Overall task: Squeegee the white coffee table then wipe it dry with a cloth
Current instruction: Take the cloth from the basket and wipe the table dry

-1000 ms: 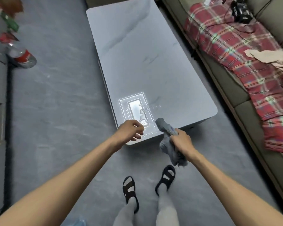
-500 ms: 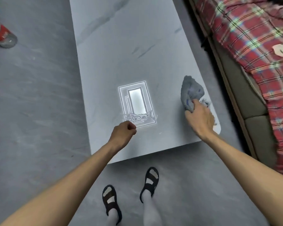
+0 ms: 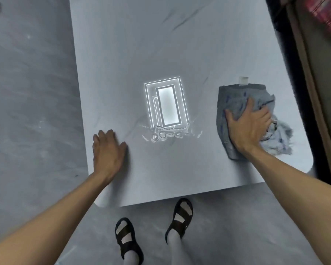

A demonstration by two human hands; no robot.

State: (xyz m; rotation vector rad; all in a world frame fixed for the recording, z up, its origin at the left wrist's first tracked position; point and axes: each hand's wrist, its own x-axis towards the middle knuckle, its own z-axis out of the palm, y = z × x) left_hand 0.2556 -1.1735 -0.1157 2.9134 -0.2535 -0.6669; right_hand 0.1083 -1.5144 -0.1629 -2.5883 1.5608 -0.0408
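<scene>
Pressing cloth on table, near-right corner

Right hand (image 3: 248, 127) lies palm down on the cloth (image 3: 229, 96), fingers spread and mostly straight, bearing down on it rather than gripping. Outer fingers sink slightly into the bunched fabric. Left hand (image 3: 108, 152) is flat on the bare table (image 3: 122, 54) near its left edge, fingers straight and close together, holding nothing.

Cloth: grey-blue, soft woven look, with faint darker blue flecks. Left part is folded into a rough rectangle with a straight top edge. Right part is crumpled and frayed, spilling out past the hand. It sits on the tabletop close to the near right corner. A small white tag (image 3: 243, 81) sticks out from the top edge; any print on it is too small to read.

Table: white slab, smooth and glossy, with thin grey marble-like veins and rounded corners. The surface mirrors a rectangular light as a reflection (image 3: 166, 106), a bright core with nested thin outlines. Just below that is a shallow water puddle (image 3: 166, 134) with an irregular outline, lying between the two hands and touching neither.

Floor (image 3: 27, 92): grey, with streaky marble-pattern tiles. Black strap sandals (image 3: 129, 240) over white socks stand at the table's near edge. A red plaid blanket (image 3: 327, 16) shows at top right, blurred. No readable brand or text anywhere.
</scene>
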